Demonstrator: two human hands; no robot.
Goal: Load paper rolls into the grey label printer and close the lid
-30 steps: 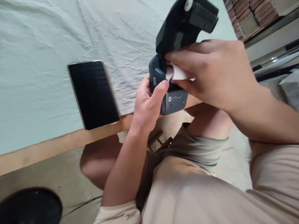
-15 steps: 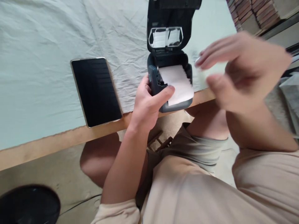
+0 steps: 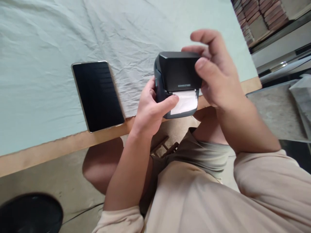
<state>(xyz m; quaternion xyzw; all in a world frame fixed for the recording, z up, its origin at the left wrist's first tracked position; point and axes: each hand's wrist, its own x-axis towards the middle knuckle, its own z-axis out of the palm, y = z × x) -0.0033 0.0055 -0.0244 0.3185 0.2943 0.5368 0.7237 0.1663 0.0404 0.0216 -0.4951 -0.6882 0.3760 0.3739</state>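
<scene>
A dark label printer with its lid down is at the table's front edge. From its front slot hangs a strip of white paper. Wrapped round the printer's left side, my left hand presses its thumb on the paper strip. My right hand is at the printer's right side, its thumb touching the lid's right edge and its fingers apart, curving behind. Part of those fingers is hidden or slightly blurred.
A tablet with a dark screen lies left of the printer, close to the wooden table edge. A wrinkled pale cloth covers the table. On the floor at lower left is a round black object near a cable.
The printer's lid, raised before, is now down over the paper. My right hand has moved left from the open air to the lid's right edge. My left hand keeps its hold.
</scene>
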